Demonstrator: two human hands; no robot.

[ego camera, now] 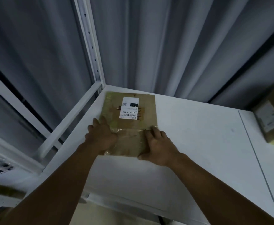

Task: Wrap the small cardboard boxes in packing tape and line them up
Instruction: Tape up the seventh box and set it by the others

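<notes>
The left hand point(100, 137) covered the near left corner of the cardboard box point(147, 111), its thumb out of sight, and the right hand point(159, 148) hid the near right corner. Beyond both hands, the label point(129, 108) carried fine print too small to read. Well off to the right hand's side, a second box point(269, 122) was blurred and cut by the frame edge.
</notes>
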